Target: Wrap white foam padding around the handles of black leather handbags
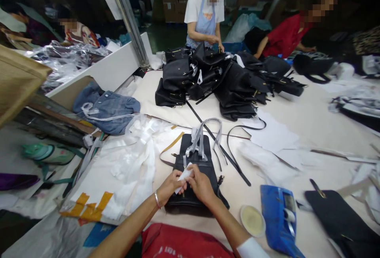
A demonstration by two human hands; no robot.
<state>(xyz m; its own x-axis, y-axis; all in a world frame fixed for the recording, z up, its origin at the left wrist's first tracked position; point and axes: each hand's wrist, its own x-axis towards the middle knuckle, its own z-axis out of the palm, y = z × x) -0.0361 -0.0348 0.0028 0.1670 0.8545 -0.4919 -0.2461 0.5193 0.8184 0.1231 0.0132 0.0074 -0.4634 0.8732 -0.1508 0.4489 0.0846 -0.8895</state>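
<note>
A black handbag (pixel 192 159) lies flat on the cream table right in front of me, its handles wrapped in pale protective strips (pixel 202 137). My left hand (pixel 169 186) and my right hand (pixel 202 184) meet over the bag's near part. Both pinch a small piece of white paper or foam (pixel 184 177) between the fingers. A silver bangle sits on my left wrist. A long black strap (pixel 219 147) runs across the table from beside the bag.
A heap of black handbags (pixel 219 76) lies at the table's far side, where a person in an apron and another in red work. White tissue (pixel 133 163) piles at left, a blue dispenser (pixel 279 214) and a round lid (pixel 252 220) at right.
</note>
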